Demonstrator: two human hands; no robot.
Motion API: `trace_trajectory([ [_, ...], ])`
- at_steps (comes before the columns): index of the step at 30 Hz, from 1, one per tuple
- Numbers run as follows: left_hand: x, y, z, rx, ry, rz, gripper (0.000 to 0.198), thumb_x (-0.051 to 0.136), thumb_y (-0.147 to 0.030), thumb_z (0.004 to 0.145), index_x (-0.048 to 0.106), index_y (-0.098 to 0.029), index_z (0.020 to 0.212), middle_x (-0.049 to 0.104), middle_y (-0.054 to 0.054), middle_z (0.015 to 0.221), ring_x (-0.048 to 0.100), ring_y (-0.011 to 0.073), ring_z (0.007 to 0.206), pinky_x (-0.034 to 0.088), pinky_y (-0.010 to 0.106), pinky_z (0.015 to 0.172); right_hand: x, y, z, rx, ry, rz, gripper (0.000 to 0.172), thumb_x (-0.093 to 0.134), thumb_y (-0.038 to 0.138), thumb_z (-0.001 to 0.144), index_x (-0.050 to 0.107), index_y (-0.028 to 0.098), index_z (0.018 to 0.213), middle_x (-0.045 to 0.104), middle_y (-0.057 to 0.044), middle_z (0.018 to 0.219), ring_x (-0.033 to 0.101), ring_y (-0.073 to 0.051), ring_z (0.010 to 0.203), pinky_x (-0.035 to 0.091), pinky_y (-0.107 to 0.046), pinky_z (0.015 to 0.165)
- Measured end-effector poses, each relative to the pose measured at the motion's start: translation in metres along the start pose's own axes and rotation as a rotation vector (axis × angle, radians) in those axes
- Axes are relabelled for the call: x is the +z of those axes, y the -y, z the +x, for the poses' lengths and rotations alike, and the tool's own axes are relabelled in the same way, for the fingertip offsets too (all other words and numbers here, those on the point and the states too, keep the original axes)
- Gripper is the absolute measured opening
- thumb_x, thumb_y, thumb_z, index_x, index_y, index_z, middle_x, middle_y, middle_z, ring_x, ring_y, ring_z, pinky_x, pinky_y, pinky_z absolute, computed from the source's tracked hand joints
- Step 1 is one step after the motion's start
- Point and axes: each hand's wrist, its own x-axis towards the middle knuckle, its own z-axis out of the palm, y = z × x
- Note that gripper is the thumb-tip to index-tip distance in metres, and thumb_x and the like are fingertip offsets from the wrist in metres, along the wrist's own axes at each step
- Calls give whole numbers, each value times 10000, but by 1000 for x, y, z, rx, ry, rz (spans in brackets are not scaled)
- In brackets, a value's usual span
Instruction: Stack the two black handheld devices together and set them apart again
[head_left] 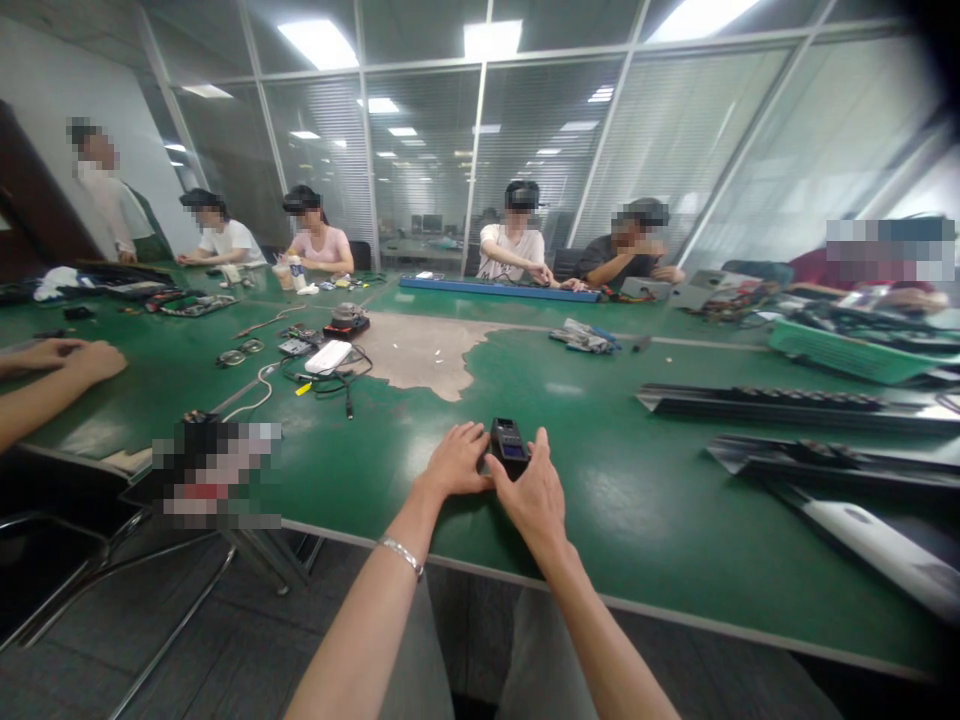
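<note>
Head view: a co-worker's hand (71,358) rested far left. Next, the left hand (457,460), fingers loosely spread on the green table (615,500), touched the small black device (510,443) near the front edge. The right hand (538,492) curled around it. Device looked intact, work barely begun.

Office workshop: glass partitions (525,150), shared green worktable (600,420) (electronics strewn).

wearer's hands: 2, left hand (456,462) + right hand (536,495) | black gadget (510,443): just 1 | green desk (637,480): 1 | seated people (517,245) past it: 5 | standing person (112,205): 1 | long blue bar (499,289): 1 | white box (328,357): 1
</note>
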Motion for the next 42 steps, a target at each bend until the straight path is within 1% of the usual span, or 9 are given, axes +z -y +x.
trace_trajectory([
  [3, 2, 2, 1, -6, -1, -2, 792, 646, -456, 806, 418, -138, 1495, 420, 157, 1577, 348, 330, 1477, 247, 497, 1231, -3, 12, 6, 25, 18, -44, 1004, 590, 587, 857, 157, 42, 1581, 600, -260, 1343, 618, -377, 1182, 487, -462, 951],
  [8, 5, 4, 1, -6, -1, -1, 852, 657, -528, 795, 404, -129, 1504, 408, 165, 1582, 343, 338, 1480, 240, 491, 1236, -6, 24, 10, 72, 50, -131, 879, 552, 462, 908, 168, 56, 1586, 671, -243, 1211, 674, -364, 1075, 508, -438, 870],
  [14, 4, 3, 1, -7, -2, -13, 916, 660, -617, 803, 380, -118, 1519, 398, 183, 1584, 357, 348, 1471, 255, 497, 1227, -9, 27, 11, 67, 21, -93, 834, 530, 420, 915, 184, 60, 1583, 665, -230, 1246, 669, -343, 1101, 504, -429, 901],
  [18, 1, 1, 1, -22, -12, -31, 944, 624, -749, 802, 416, -142, 1494, 414, 179, 1575, 360, 358, 1468, 260, 505, 1222, -20, 28, 21, 81, -37, 7, 835, 533, 457, 905, 221, 75, 1577, 674, -212, 1254, 677, -341, 1084, 503, -439, 912],
  [21, -2, -1, 0, -22, -16, -30, 1000, 575, -846, 779, 443, -140, 1475, 429, 182, 1565, 370, 359, 1462, 265, 493, 1219, -33, 23, 31, 67, -130, 88, 847, 548, 480, 888, 242, 90, 1573, 697, -185, 1228, 682, -340, 1058, 500, -455, 919],
  [24, -3, -2, 0, -16, -10, -16, 1014, 536, -883, 775, 477, -135, 1457, 433, 190, 1560, 387, 355, 1452, 262, 476, 1218, -44, 9, 37, 62, -218, 92, 855, 566, 473, 873, 250, 94, 1571, 690, -181, 1247, 673, -346, 1075, 493, -468, 937],
  [27, -3, -2, 0, -18, -3, -10, 978, 519, -880, 789, 496, -163, 1454, 421, 172, 1574, 376, 350, 1460, 252, 481, 1218, -48, -7, 35, 81, -205, 59, 863, 575, 452, 860, 250, 83, 1569, 686, -191, 1255, 675, -351, 1072, 494, -475, 938],
  [32, -3, -1, 0, -23, 14, -26, 973, 501, -877, 803, 487, -172, 1473, 397, 163, 1592, 350, 347, 1477, 231, 477, 1227, -41, -26, 23, 117, -145, 23, 843, 555, 444, 872, 247, 83, 1570, 683, -186, 1270, 677, -349, 1078, 495, -471, 937],
  [42, -3, -1, 1, -11, 18, -14, 932, 500, -826, 850, 474, -149, 1490, 396, 187, 1586, 351, 358, 1475, 241, 499, 1219, -30, -35, 21, 104, -116, 5, 827, 545, 452, 890, 253, 76, 1566, 661, -199, 1303, 667, -349, 1106, 501, -455, 929],
])
